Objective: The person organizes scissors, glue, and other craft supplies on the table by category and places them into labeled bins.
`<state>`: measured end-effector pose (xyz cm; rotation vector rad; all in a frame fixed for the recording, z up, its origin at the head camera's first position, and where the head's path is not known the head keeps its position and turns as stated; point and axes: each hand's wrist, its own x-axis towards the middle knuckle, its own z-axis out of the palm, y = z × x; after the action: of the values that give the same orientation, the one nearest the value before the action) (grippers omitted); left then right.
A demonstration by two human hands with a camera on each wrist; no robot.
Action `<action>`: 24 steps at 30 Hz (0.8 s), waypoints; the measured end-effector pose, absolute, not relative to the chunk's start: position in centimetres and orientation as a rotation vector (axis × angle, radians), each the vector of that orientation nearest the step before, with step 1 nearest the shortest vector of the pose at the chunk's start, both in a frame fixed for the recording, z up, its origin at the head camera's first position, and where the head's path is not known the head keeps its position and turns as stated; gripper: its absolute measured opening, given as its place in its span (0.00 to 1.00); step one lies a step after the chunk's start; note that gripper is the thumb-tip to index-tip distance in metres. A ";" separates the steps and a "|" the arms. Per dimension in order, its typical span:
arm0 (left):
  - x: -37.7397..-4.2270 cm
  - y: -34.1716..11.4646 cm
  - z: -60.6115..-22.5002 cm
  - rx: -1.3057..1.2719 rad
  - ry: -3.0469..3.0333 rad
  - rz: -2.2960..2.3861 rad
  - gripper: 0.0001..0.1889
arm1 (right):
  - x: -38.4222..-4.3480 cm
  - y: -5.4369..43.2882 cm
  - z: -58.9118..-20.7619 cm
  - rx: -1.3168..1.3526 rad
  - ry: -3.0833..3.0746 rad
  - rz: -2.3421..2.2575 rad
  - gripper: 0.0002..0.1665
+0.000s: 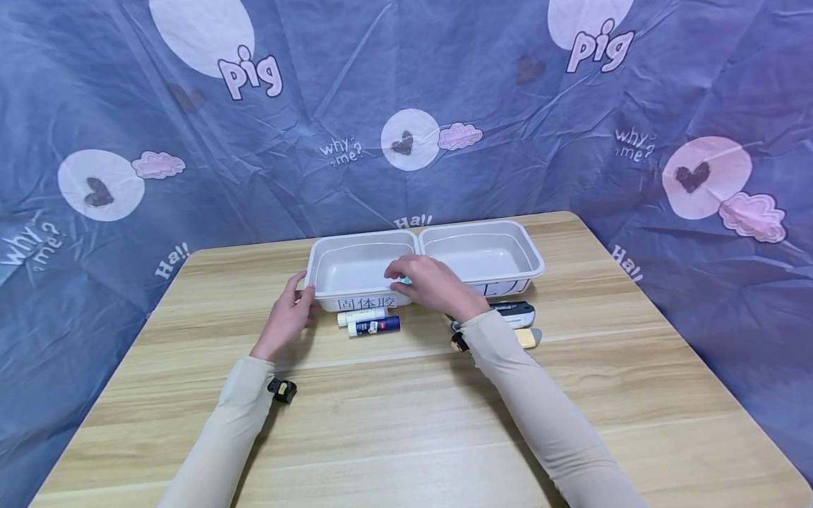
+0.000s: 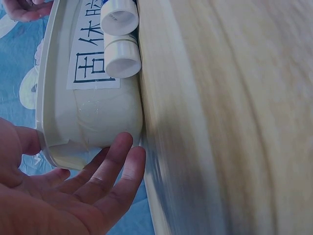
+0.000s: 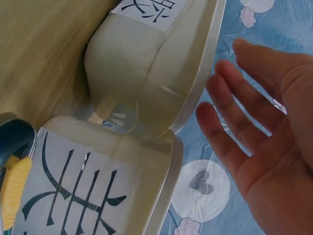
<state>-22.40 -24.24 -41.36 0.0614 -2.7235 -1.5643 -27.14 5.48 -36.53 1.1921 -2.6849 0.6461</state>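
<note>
My left hand touches the left end of a white plastic bin labelled 固体胶. In the left wrist view, the fingers lie fairly straight against the bin's corner, with the thumb at its rim. My right hand hovers over that bin's front right corner; the right wrist view shows its fingers loosely extended, apart from the rim, holding nothing. Something small and teal shows beneath those fingers, too covered to identify. Before this bin lie a white glue stick and a blue glue stick.
Beside it stands a second white bin, labelled 美工刀. In front lie a black-and-white utility knife and a yellow utility knife, partly hidden by my right sleeve. A blue patterned cloth hangs behind the wooden table.
</note>
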 end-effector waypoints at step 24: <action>-22.4 -24.3 -41.2 0.057 -2.718 -1.586 0.32 | -26.0 4.0 -36.7 1.415 -2.695 0.628 0.15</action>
<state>-22.39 -24.26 -41.22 0.0567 -2.7183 -1.5862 -26.05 3.97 -36.66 1.4150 -2.6953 0.6278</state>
